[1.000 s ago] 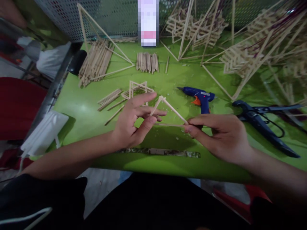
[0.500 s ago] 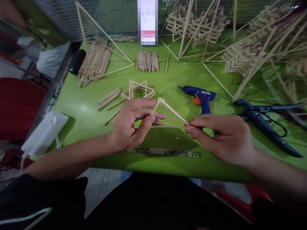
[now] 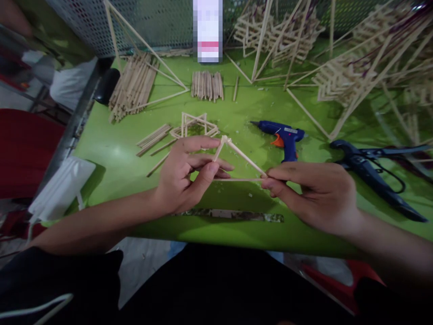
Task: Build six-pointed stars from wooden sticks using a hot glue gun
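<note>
A small triangle of wooden sticks (image 3: 246, 159) is held between my hands above the green table, one corner pointing away from me. My left hand (image 3: 189, 176) grips its left side between thumb and fingers. The thumb and index finger of my right hand (image 3: 311, 192) pinch its right corner. Whitish glue shows at the far corner. Just beyond my left hand lies a star-shaped stick frame (image 3: 194, 126), with loose sticks (image 3: 154, 139) to its left. A blue glue gun (image 3: 282, 133) with an orange trigger rests beyond my right hand.
Dark-handled cutters (image 3: 375, 176) lie at the right on the green table (image 3: 237, 234). Stick bundles (image 3: 133, 85) and a short-stick pile (image 3: 207, 85) stand farther back. Large stick frames (image 3: 345, 85) crowd the back right. A white object (image 3: 62, 187) sits at the left edge.
Both hands keep their hold on the stick triangle and have hardly moved. The whole view has shifted very slightly.
</note>
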### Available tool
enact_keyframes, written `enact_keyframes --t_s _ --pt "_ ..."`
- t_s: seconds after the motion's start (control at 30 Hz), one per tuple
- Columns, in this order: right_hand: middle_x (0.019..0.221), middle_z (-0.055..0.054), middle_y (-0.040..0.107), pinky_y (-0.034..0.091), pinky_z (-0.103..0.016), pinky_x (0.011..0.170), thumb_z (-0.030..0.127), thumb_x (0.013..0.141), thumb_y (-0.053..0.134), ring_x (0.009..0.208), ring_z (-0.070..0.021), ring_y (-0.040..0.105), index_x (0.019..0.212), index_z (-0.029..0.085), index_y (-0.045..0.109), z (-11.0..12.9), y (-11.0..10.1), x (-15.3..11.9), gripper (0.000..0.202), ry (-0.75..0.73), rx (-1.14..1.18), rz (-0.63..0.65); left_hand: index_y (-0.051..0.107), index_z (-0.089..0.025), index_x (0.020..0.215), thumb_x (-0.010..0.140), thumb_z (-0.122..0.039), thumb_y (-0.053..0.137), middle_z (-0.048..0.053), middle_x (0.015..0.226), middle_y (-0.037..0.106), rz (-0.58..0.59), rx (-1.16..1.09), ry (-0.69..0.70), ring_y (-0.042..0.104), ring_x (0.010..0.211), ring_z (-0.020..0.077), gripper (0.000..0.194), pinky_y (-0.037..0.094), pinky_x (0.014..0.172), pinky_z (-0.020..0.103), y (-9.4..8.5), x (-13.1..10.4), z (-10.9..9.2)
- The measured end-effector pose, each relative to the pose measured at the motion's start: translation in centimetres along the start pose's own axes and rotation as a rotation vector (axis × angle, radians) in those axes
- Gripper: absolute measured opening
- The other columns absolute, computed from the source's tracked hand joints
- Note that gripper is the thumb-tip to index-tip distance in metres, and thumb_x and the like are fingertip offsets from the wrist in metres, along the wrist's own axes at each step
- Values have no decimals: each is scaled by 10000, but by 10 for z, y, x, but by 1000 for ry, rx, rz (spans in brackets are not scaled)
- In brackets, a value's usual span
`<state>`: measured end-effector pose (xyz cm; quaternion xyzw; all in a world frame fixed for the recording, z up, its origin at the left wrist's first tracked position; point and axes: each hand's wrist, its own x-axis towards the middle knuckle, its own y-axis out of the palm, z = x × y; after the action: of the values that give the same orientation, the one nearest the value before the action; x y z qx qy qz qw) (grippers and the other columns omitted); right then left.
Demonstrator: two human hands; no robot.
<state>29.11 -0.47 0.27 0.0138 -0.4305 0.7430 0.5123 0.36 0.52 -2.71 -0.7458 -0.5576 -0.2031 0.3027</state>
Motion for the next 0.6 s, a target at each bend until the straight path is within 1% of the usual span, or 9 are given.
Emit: enact_keyframes --t_s 0.13,0.3,0.37,0.43,0.5,0.6 --pt "773 37 800 512 -297 533 114 1047 800 638 -155 771 946 270 765 0 0 -1 189 11 9 1 692 -218 1380 1200 -207 660 35 1160 847 -14 9 -46 917 911 177 183 793 830 253 0 -4 -1" --pt "776 31 810 533 -313 531 133 1054 788 644 -176 783 952 287 776 2 0 -1 185 40 25 15 683 -237 1434 1213 -264 641 36 1197 846 42 -34 -96 928 987 219 227 798 867 285 -3 -9 2" --pt "770 32 812 534 -313 524 129 1058 777 632 -176 780 948 289 775 2 0 -1 195 35 24 20 684 -234 1441 1209 -255 639 31 1165 852 44 -29 -92 927 998 221 237 799 875 291 -3 -11 4" --pt "766 36 810 537 -305 524 125 1062 767 616 -167 768 949 290 774 2 0 0 200 32 25 28 691 -245 1440 1208 -240 622 24 1127 860 38 -2 -73 926 991 219 242 801 862 295 -3 -12 5" --pt "763 39 804 539 -294 529 129 1066 766 607 -156 758 949 287 771 2 0 0 197 31 25 33 697 -266 1446 1198 -236 635 34 1132 866 32 19 -72 928 967 228 258 809 832 310 -2 -12 6" --pt "761 39 792 536 -281 537 132 1068 765 608 -147 752 946 278 768 2 0 0 190 34 24 41 664 -298 1529 1161 -226 703 48 1117 865 16 -4 -71 926 908 240 377 819 793 335 0 -12 7"
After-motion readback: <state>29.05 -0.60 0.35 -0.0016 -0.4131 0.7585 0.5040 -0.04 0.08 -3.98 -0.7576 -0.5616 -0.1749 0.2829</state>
